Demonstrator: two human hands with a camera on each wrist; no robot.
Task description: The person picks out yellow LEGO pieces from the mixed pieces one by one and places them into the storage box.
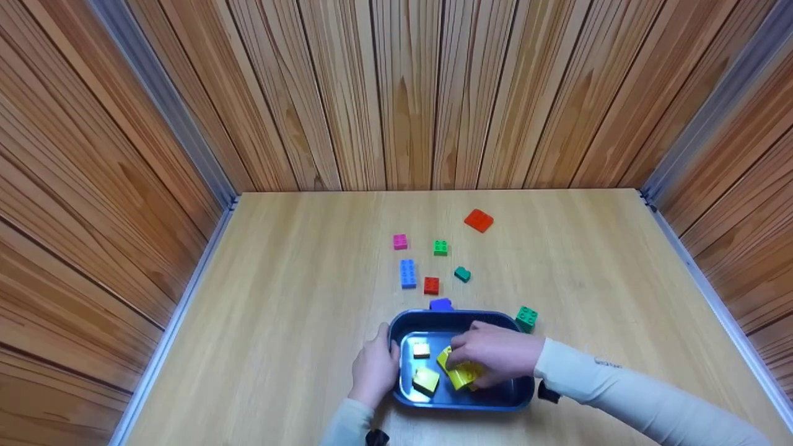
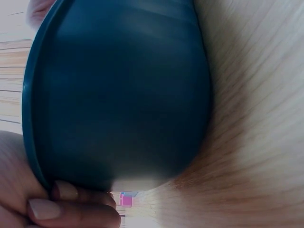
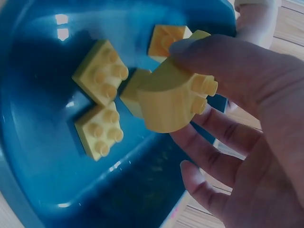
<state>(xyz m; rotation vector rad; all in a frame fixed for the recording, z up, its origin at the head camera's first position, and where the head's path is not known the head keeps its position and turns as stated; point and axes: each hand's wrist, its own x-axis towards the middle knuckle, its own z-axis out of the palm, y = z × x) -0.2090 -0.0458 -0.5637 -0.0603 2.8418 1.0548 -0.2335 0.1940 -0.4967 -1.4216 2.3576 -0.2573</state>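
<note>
A dark blue tray [image 1: 461,407] stands on the table with several yellow toy bricks inside. My left hand [image 1: 376,368] grips its left wall; fingers [image 2: 71,213] lie along the outside in the left wrist view. Over the tray's right half, my right hand [image 1: 499,350] pinches a yellow curved brick [image 3: 166,107] between thumb and fingers, its studs toward the palm. Below and beside it in the right wrist view lie a yellow brick [image 3: 100,71], another studded brick [image 3: 99,130] and a small block [image 3: 166,40]. One more yellow brick [image 3: 134,92] is partly hidden behind the held one.
Beyond the tray lie a purple brick [image 1: 441,304], a red brick [image 1: 431,285], a long blue brick [image 1: 407,274], a pink brick [image 1: 400,241], green bricks [image 1: 440,248] and a red plate [image 1: 479,220]. A green brick [image 1: 526,318] sits by the tray's far right corner. Wooden walls surround the table.
</note>
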